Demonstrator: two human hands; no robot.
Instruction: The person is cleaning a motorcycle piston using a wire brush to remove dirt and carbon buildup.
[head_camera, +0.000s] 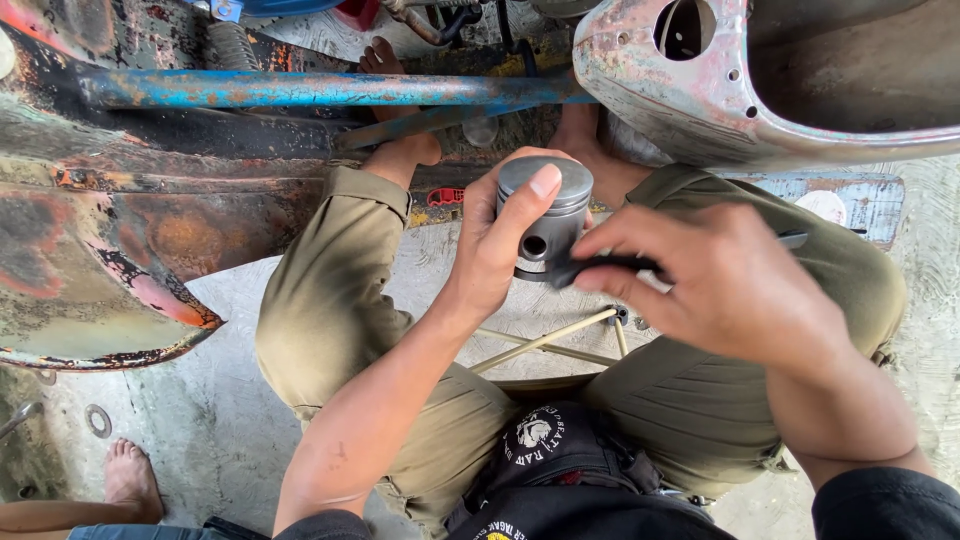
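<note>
My left hand (497, 250) grips a grey metal piston (545, 212) upright over my lap, thumb resting on its flat crown. A round pin hole shows in the piston's side. My right hand (720, 275) holds a black-handled tool (600, 266) whose tip touches the piston's lower skirt from the right. Both hands are above my knees in olive trousers.
A rusty scooter frame with a blue tube (300, 88) spans the top, with a worn body shell (700, 90) at upper right and a rusted panel (90, 260) at left. Thin stool rods (545, 342) sit below. A washer (98, 420) lies on the concrete near another person's bare foot (130, 478).
</note>
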